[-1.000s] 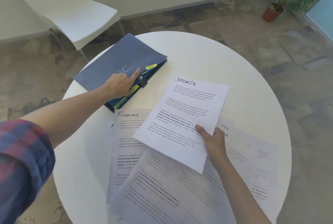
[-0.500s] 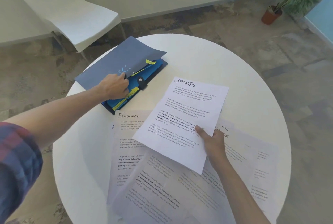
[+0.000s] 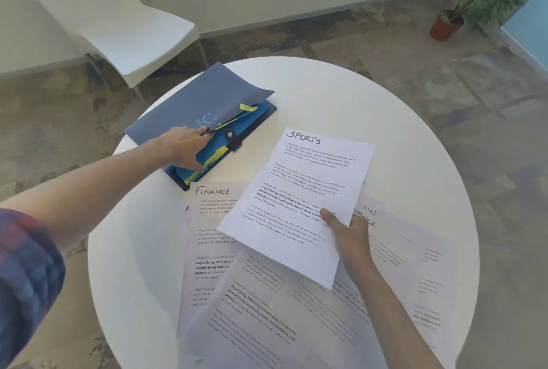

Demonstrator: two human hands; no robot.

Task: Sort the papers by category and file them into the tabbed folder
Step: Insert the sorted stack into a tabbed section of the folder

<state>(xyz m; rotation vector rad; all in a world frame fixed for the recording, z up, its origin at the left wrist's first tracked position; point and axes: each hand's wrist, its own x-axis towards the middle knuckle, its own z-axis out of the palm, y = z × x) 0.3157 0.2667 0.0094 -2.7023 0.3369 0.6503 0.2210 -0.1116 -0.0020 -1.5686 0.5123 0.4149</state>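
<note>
Since half a second ago, folder cover (image 3: 195, 101) lifted higher at its near edge; more blue dividers and yellow tabs exposed beneath. Left hand (image 3: 185, 147) has pushed further under the cover, fingers tucked between cover and the blue dividers (image 3: 213, 149), thumb lying down across the dividers toward a yellow tab (image 3: 216, 158); grip is a loose curl round the cover's edge. Plaid sleeve (image 3: 26, 276) rolled at the forearm, lower left. Tabbed folder (image 3: 261, 118) sits on the far left part of the round white table (image 3: 400, 137), strap with snap (image 3: 230, 136) hanging over its near edge, another yellow tab (image 3: 248, 107) showing near the far corner. Just beside the folder's near corner, sheet headed FINANCE (image 3: 212, 211) lies flat on the table, partly under other loose sheets (image 3: 267, 318) fanned toward the near edge. Sheet headed SPORTS (image 3: 308, 190) held above them, tilted, top pointing away. Right hand (image 3: 351, 235) pinches its right edge, thumb on top of the text, fingers hidden underneath. More sheets (image 3: 415, 265) spread right of that hand, one heading partly covered. On the floor beyond: white chair (image 3: 133, 33) far left, potted plant (image 3: 447, 24) far right.
</note>
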